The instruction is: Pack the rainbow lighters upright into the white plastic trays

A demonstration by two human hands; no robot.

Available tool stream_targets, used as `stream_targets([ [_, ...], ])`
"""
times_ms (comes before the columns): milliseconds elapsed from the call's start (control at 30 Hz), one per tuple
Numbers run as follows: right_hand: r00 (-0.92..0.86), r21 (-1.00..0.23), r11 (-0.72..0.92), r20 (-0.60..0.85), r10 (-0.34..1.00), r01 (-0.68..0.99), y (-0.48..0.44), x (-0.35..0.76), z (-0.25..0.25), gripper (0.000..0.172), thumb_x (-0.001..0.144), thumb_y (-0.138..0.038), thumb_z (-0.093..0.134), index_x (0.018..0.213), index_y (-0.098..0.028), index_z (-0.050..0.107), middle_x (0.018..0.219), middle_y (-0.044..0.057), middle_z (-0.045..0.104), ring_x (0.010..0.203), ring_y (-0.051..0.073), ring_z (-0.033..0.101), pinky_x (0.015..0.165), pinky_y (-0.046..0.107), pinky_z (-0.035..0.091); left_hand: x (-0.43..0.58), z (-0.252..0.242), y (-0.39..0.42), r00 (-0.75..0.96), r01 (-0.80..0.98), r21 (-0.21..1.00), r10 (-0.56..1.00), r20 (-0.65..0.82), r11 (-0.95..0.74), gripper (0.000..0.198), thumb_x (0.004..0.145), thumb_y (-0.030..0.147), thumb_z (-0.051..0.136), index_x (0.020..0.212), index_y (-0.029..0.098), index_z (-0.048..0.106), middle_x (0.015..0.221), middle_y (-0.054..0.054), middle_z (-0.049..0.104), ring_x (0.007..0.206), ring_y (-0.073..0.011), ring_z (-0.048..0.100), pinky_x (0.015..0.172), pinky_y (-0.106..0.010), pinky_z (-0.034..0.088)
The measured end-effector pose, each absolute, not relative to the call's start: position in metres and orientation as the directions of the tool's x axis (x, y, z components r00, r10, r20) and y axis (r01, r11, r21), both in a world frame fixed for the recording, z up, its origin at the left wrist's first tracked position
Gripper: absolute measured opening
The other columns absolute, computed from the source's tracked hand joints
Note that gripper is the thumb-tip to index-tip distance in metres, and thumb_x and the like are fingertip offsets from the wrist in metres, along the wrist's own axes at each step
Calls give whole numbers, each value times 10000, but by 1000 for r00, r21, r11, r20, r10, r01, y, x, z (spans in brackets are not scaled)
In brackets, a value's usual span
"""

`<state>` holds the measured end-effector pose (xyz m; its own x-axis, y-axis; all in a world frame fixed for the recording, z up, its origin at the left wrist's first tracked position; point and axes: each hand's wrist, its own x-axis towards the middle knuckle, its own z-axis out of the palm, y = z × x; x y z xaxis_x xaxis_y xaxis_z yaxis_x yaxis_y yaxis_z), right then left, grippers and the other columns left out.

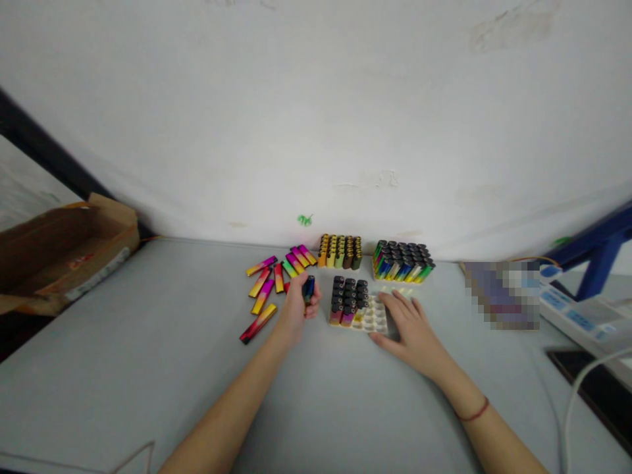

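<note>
My left hand (299, 304) is closed round a slim dark blue tube with a black end (309, 287), held upright. To its right lies a white tray of small sockets (378, 318). Several black-topped tubes (348, 300) stand upright in its left part, while the sockets on the right show bare. Resting at the tray's right edge, my right hand (405, 329) has its fingers spread and holds nothing. Left of my left hand, several loose tubes in pink, yellow, red and green (259, 322) lie flat on the table, partly hidden behind that hand.
Against the wall stand a block of yellow-to-brown tubes (340, 251) and a full tray of multicoloured tubes (403, 261). A cardboard box (113, 227) is at the left. On the right are a power strip (567, 313), a dark flat object (592, 388) and a white cable (570, 401).
</note>
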<state>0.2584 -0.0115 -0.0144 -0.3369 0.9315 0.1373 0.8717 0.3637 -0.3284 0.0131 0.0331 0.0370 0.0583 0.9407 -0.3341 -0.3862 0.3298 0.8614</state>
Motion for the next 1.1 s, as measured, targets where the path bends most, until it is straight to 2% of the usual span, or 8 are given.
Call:
stream_targets([
  [167,-328,-324,353,132,936,878,-11,258,-14,645,891,-514,534,1427,-181,398,1477,142,492,1435,351,322,1148,627,220,16,34,32,108,-407,849,941,-322,337,388,770,508,475,566,187,396,474,82,295,347,-23,187,348,-135,154],
  [467,-331,-331,357,133,934,874,-11,258,-14,653,886,-527,538,1426,-184,406,1474,139,497,1433,354,326,1148,627,220,13,33,36,62,-455,841,952,-299,294,382,815,532,450,628,203,396,484,94,291,345,-38,167,332,-140,164],
  [600,-331,-334,356,129,935,873,-11,258,-14,653,887,-529,536,1424,-180,408,1477,139,493,1435,356,320,1149,628,218,14,36,33,53,-422,869,964,-259,257,422,778,580,507,631,199,401,491,96,304,356,-30,180,347,-137,165],
  [767,-328,-339,352,128,936,873,-11,258,-14,657,884,-527,539,1428,-185,404,1478,142,492,1434,359,323,1150,630,211,15,37,30,125,-407,872,962,-241,272,490,709,653,529,600,196,390,486,99,284,359,-23,165,347,-141,153],
  [933,-329,-331,356,137,934,874,-11,258,-15,648,885,-516,541,1432,-196,403,1476,141,494,1434,352,325,1149,621,221,14,37,30,166,-423,862,959,-230,280,436,695,587,526,569,200,371,475,96,260,361,-28,156,340,-142,146],
  [1100,-326,-338,352,131,936,873,-11,258,-14,653,883,-522,542,1428,-188,405,1478,139,492,1435,354,322,1149,633,215,14,36,32,125,-424,869,967,-222,254,382,702,539,512,578,201,385,477,95,275,363,-31,152,332,-139,144],
])
